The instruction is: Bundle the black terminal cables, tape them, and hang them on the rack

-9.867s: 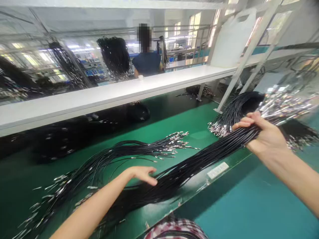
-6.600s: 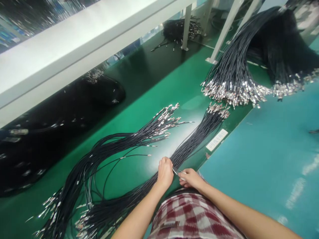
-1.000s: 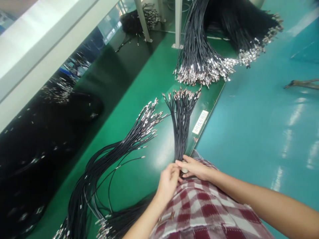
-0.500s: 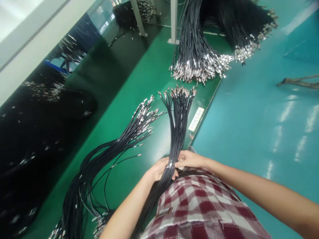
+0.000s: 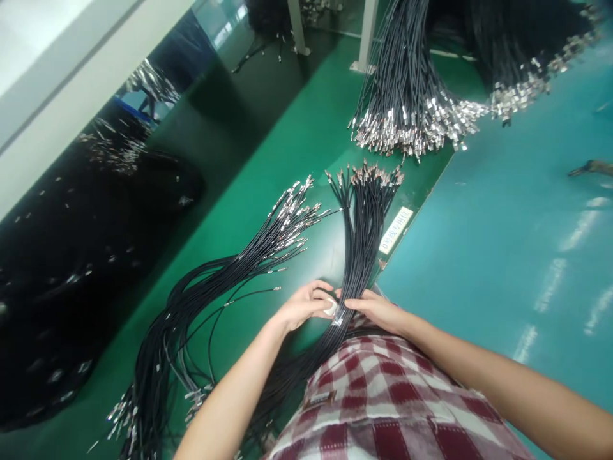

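A bundle of thin black cables (image 5: 360, 249) with metal end terminals runs up from in front of my body and fans out at its far end. My right hand (image 5: 378, 311) is closed around the bundle, thumb on top. Just below the thumb, a shiny clear band (image 5: 338, 321) of tape lies across the cables. On the bundle's left side, my left hand (image 5: 304, 306) pinches a small white roll (image 5: 330, 308), apparently tape, close against the cables. The fingers partly cover this roll.
A second cable bundle (image 5: 205, 281) curves over the green surface (image 5: 249, 211) to the left. Larger cable piles (image 5: 407, 96) lie at the back. A paper label (image 5: 396, 230) sits by the table edge. Metal legs (image 5: 366, 38) stand behind, and a pale frame bar (image 5: 71, 83) crosses the upper left.
My left hand has come out from behind the bundle to its left side, and the white roll now shows in its fingers. The right hand stays at the bundle. The view has shifted slightly left.
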A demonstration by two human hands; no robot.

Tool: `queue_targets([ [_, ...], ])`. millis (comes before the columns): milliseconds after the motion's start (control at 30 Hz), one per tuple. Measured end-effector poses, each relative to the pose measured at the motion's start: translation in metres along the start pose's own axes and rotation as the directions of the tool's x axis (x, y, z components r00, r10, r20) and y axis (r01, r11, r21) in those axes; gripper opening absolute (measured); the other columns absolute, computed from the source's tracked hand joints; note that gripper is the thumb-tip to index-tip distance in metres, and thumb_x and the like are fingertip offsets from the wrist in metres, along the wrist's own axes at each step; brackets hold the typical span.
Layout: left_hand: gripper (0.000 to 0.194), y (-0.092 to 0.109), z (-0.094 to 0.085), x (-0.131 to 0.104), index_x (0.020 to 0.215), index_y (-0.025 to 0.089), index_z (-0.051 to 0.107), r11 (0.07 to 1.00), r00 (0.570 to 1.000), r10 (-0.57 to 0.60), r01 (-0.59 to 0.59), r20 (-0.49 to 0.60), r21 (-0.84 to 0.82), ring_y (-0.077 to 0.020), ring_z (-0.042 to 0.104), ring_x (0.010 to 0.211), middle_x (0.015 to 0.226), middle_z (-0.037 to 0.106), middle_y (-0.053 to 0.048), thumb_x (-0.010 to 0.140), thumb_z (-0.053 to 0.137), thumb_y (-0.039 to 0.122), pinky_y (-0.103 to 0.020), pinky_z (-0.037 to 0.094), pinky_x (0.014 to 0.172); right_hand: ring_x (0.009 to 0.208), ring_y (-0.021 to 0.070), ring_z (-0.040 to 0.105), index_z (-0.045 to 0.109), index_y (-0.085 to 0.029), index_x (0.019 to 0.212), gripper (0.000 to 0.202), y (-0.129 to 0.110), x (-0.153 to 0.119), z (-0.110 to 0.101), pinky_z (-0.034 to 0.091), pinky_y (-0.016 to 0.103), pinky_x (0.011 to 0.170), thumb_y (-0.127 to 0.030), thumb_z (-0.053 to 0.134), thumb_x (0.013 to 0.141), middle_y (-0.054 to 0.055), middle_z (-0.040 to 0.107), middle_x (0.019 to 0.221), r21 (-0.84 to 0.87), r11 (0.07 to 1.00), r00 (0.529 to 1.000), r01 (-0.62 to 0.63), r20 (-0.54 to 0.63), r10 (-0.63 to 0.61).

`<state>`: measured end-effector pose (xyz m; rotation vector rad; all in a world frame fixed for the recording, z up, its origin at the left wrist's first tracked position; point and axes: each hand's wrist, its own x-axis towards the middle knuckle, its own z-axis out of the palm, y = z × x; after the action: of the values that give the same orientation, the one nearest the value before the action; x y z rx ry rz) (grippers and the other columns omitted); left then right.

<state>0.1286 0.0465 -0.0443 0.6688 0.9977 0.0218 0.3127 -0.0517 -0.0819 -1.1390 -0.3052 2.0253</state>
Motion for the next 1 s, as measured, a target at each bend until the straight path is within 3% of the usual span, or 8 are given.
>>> queue_targets([
  [133, 0.045, 0.017, 0.005, -0.010, 0.103, 0.014, 0.058, 0.966, 0.989, 0.096, -0.120, 0.113, 0.231, -0.0145, 0.065, 0.080, 0.088, 0.069, -0.006, 0.064, 0.081, 0.020, -0.026, 0.050, 0.073, 0.098, 0.0219, 0.065, 0.071, -0.016, 0.096, 0.043, 0.001, -0.002, -0.009, 0.047, 0.035, 0.093, -0.046, 0.083, 0.067, 0.007, 0.073, 0.100, -0.037, 0.994, 0.994, -0.100, -0.035, 0.099],
  [333, 0.030, -0.009, 0.032, -0.017, 0.104, 0.017, 0.062, 0.819, 0.944, 0.318, -0.225, -0.091, 0.528, -0.0145, 0.059, 0.085, 0.096, 0.064, -0.004, 0.075, 0.065, 0.018, -0.022, 0.043, 0.066, 0.089, 0.0154, 0.067, 0.064, -0.022, 0.110, 0.042, 0.010, -0.011, -0.001, 0.049, 0.022, 0.067, -0.053, 0.070, 0.083, 0.006, 0.072, 0.103, 0.040, 0.975, 0.969, -0.218, -0.110, 0.221],
  [467, 0.047, -0.018, 0.027, -0.008, 0.102, 0.018, 0.060, 0.904, 0.938, 0.279, -0.184, -0.207, 0.385, -0.0141, 0.058, 0.082, 0.091, 0.062, -0.001, 0.060, 0.081, 0.021, -0.023, 0.045, 0.069, 0.087, 0.0144, 0.067, 0.063, -0.023, 0.111, 0.037, 0.007, -0.013, 0.003, 0.048, 0.021, 0.064, -0.049, 0.067, 0.086, 0.005, 0.072, 0.103, 0.041, 0.974, 0.967, -0.221, -0.123, 0.224],
  [600, 0.060, -0.005, 0.004, -0.007, 0.107, 0.016, 0.056, 1.000, 0.996, 0.022, -0.021, -0.087, 0.007, -0.0132, 0.062, 0.073, 0.084, 0.065, -0.002, 0.057, 0.086, 0.027, -0.025, 0.047, 0.069, 0.088, 0.0146, 0.067, 0.064, -0.022, 0.107, 0.030, 0.002, -0.011, 0.002, 0.049, 0.022, 0.067, -0.043, 0.068, 0.086, 0.005, 0.073, 0.104, 0.022, 0.975, 0.966, -0.219, -0.133, 0.220],
  [667, 0.056, -0.002, 0.004, -0.012, 0.105, 0.015, 0.057, 1.000, 0.996, -0.004, 0.002, -0.093, -0.028, -0.0134, 0.063, 0.073, 0.087, 0.067, -0.004, 0.059, 0.086, 0.031, -0.023, 0.045, 0.065, 0.089, 0.0152, 0.067, 0.065, -0.021, 0.103, 0.028, 0.001, -0.010, 0.002, 0.049, 0.022, 0.069, -0.042, 0.070, 0.085, 0.006, 0.072, 0.105, 0.030, 0.971, 0.962, -0.237, -0.136, 0.239],
  [767, 0.041, -0.014, 0.031, -0.023, 0.098, 0.016, 0.059, 0.979, 0.961, 0.165, -0.131, -0.224, 0.158, -0.0119, 0.060, 0.071, 0.086, 0.065, -0.003, 0.068, 0.080, 0.034, -0.022, 0.045, 0.062, 0.088, 0.0167, 0.066, 0.065, -0.021, 0.099, 0.031, 0.002, -0.011, 0.003, 0.051, 0.025, 0.072, -0.046, 0.071, 0.082, 0.007, 0.072, 0.101, 0.086, 0.966, 0.957, -0.244, -0.142, 0.254],
  [867, 0.030, -0.033, 0.065, -0.031, 0.101, 0.019, 0.060, 0.852, 0.879, 0.410, -0.275, -0.243, 0.445, -0.0129, 0.060, 0.076, 0.098, 0.062, -0.005, 0.077, 0.072, 0.031, -0.025, 0.050, 0.071, 0.083, 0.0177, 0.065, 0.062, -0.020, 0.091, 0.035, 0.003, -0.013, 0.004, 0.054, 0.030, 0.075, -0.053, 0.070, 0.081, 0.005, 0.069, 0.090, 0.122, 0.967, 0.954, -0.225, -0.177, 0.244],
  [1000, 0.024, -0.044, 0.066, -0.020, 0.103, 0.019, 0.058, 0.843, 0.875, 0.433, -0.307, -0.219, 0.441, -0.0141, 0.063, 0.074, 0.095, 0.066, -0.006, 0.089, 0.057, 0.038, -0.026, 0.050, 0.071, 0.080, 0.0187, 0.064, 0.061, -0.019, 0.083, 0.038, 0.000, -0.017, 0.003, 0.056, 0.032, 0.073, -0.050, 0.079, 0.072, 0.005, 0.068, 0.085, 0.028, 0.970, 0.952, -0.243, -0.188, 0.244],
])
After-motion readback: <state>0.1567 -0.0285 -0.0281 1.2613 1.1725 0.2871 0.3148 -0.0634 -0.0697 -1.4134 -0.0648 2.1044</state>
